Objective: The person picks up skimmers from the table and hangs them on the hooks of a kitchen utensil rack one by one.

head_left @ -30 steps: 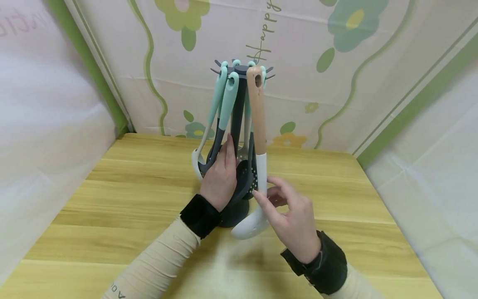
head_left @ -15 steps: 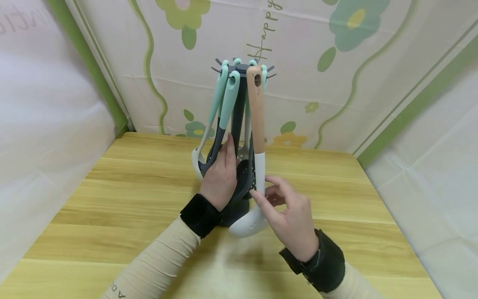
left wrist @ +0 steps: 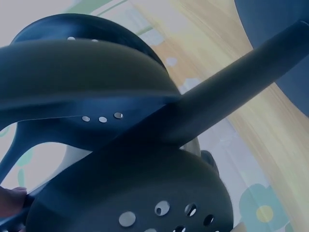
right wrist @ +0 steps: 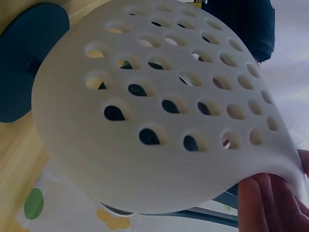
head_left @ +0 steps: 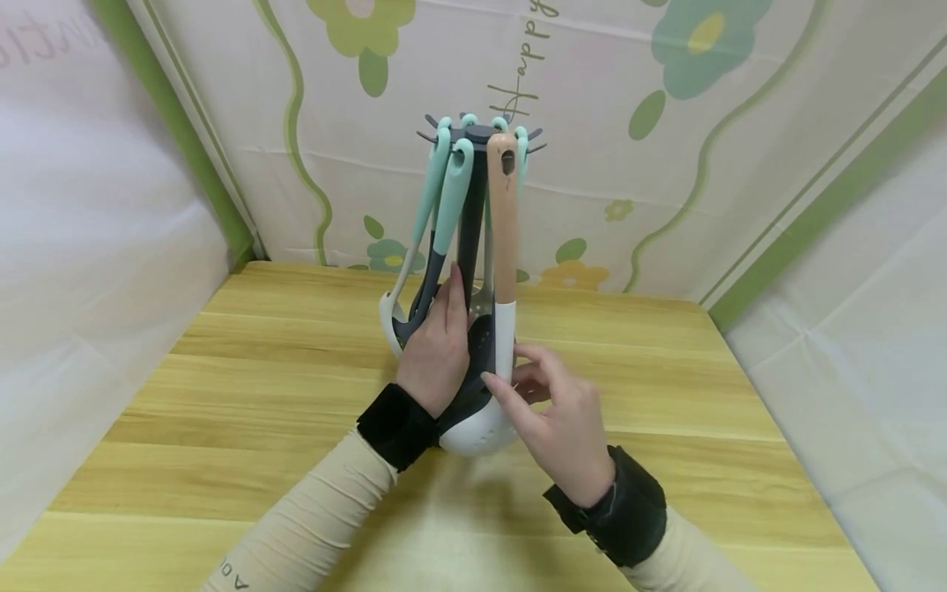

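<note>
A white slotted skimmer (head_left: 481, 429) with a wooden handle (head_left: 505, 218) hangs low at the front of a dark utensil stand (head_left: 479, 131). My right hand (head_left: 570, 419) pinches its white neck between thumb and fingers; in the right wrist view the perforated head (right wrist: 120, 164) fills the frame. Its handle hole lies at the stand's hooked top; whether a hook passes through is unclear. Among the hanging utensils, my left hand (head_left: 435, 362) grips the stand's post, fingers pointing upward and partly hidden. Its fingertips (left wrist: 12, 200) meet the post at the left wrist view's edge.
Several teal-handled utensils (head_left: 455, 193) hang around the stand, some with dark heads, such as a slotted spoon (left wrist: 135, 193). A white ladle (head_left: 390, 316) hangs at the left. The stand's round base (right wrist: 36, 63) rests on a wooden table (head_left: 259, 395). A floral curtain (head_left: 577, 189) stands behind.
My right hand has shifted left and slightly upward with the white skimmer, bringing its head in front of the stand's base and its handle nearer the post. The left hand keeps its place.
</note>
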`<state>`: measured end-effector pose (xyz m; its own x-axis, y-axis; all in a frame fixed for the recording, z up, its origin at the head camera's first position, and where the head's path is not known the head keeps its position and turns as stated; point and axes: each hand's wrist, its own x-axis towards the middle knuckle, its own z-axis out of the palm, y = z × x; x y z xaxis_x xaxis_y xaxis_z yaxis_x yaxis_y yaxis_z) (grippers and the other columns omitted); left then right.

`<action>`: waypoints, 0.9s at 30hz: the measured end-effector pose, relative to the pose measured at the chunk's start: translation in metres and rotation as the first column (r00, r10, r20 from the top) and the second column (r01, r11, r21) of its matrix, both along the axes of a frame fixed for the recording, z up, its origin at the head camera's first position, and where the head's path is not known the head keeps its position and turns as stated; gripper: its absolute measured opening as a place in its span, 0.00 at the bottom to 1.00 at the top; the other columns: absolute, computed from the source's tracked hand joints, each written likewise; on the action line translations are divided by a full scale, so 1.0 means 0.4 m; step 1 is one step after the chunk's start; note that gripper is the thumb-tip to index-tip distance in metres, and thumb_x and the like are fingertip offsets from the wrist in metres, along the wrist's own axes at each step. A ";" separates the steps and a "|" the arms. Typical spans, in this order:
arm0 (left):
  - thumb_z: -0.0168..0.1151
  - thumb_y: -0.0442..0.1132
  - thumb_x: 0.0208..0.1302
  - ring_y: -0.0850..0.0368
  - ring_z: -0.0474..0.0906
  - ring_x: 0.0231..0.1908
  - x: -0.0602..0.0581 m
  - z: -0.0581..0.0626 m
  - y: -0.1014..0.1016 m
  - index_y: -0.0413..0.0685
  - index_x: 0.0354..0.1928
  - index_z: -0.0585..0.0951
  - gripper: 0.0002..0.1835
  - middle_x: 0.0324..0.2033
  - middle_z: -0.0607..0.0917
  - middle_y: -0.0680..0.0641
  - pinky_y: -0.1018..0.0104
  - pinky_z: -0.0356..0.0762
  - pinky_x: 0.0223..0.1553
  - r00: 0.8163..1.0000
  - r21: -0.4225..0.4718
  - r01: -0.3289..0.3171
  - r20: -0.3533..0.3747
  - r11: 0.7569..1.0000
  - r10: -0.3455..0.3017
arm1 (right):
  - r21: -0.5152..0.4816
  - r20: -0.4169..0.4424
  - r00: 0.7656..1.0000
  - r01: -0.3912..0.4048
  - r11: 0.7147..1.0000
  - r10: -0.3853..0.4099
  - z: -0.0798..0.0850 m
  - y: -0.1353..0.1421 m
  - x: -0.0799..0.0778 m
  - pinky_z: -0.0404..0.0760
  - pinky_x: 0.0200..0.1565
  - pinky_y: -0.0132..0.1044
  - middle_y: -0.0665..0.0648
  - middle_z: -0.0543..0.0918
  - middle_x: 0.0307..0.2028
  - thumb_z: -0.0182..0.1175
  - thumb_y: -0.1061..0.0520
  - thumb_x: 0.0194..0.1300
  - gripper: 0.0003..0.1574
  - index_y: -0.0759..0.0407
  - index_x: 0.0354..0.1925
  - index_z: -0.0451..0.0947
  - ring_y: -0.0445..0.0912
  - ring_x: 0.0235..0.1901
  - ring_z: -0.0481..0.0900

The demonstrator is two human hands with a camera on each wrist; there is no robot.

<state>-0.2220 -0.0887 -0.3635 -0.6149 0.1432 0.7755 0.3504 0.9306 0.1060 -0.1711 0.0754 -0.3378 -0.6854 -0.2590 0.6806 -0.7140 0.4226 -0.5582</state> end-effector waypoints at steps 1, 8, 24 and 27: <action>0.62 0.28 0.67 0.45 0.85 0.46 -0.001 -0.001 -0.001 0.24 0.69 0.62 0.32 0.57 0.79 0.30 0.64 0.85 0.40 1.000 0.004 0.004 0.002 1.000 -0.004 | 0.000 0.007 1.000 0.000 1.000 0.000 -0.001 -0.002 -0.001 0.83 0.29 0.27 0.56 0.87 0.24 0.72 0.62 0.56 0.21 0.67 0.47 0.77 0.39 0.22 0.83; 0.62 0.30 0.67 0.45 0.85 0.48 -0.002 -0.002 -0.010 0.25 0.69 0.62 0.33 0.58 0.78 0.30 0.63 0.85 0.42 0.999 0.031 0.035 0.004 0.999 -0.035 | -0.005 0.028 1.000 -0.013 1.000 0.013 -0.005 -0.011 -0.005 0.83 0.29 0.27 0.56 0.87 0.25 0.72 0.61 0.57 0.21 0.67 0.46 0.76 0.40 0.22 0.84; 0.53 0.23 0.69 0.38 0.77 0.60 0.021 0.009 -0.031 0.25 0.69 0.63 0.28 0.62 0.74 0.27 0.53 0.80 0.55 0.966 0.223 0.238 0.051 0.945 -0.255 | -0.006 0.016 0.998 -0.060 0.998 0.060 -0.015 -0.019 -0.007 0.84 0.29 0.28 0.57 0.87 0.26 0.74 0.63 0.53 0.25 0.68 0.47 0.75 0.40 0.23 0.84; 0.53 0.22 0.68 0.38 0.75 0.62 0.026 0.010 -0.030 0.26 0.69 0.63 0.27 0.64 0.72 0.28 0.53 0.77 0.58 0.961 0.232 0.253 0.054 0.939 -0.272 | -0.008 0.019 0.997 -0.081 0.997 0.081 -0.016 -0.014 -0.006 0.84 0.28 0.28 0.57 0.87 0.27 0.73 0.64 0.54 0.25 0.69 0.48 0.75 0.41 0.23 0.84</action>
